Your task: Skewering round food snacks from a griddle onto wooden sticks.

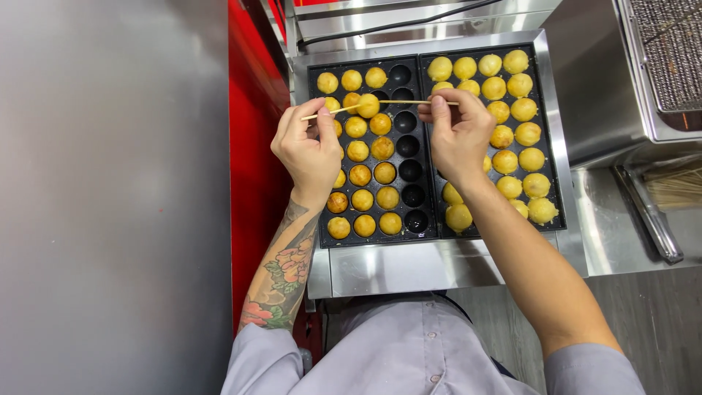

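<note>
My left hand [307, 150] pinches one end of a thin wooden skewer [391, 102] and my right hand [457, 132] pinches the other end, so the stick lies level between them. One golden dough ball [368, 105] is speared on the skewer, lifted over the left black griddle pan [420, 232]. That pan holds several browned balls [362, 199] in its round wells, with its right column of wells empty [409, 170]. The right griddle pan [542, 66] is filled with paler yellow balls [523, 110]; my right hand covers part of it.
The pans sit in a steel counter frame [409, 267]. A red panel [252, 146] and grey steel surface [110, 197] lie to the left. At right stand a steel fryer with a wire basket [669, 51] and a tray of wooden skewers [676, 186].
</note>
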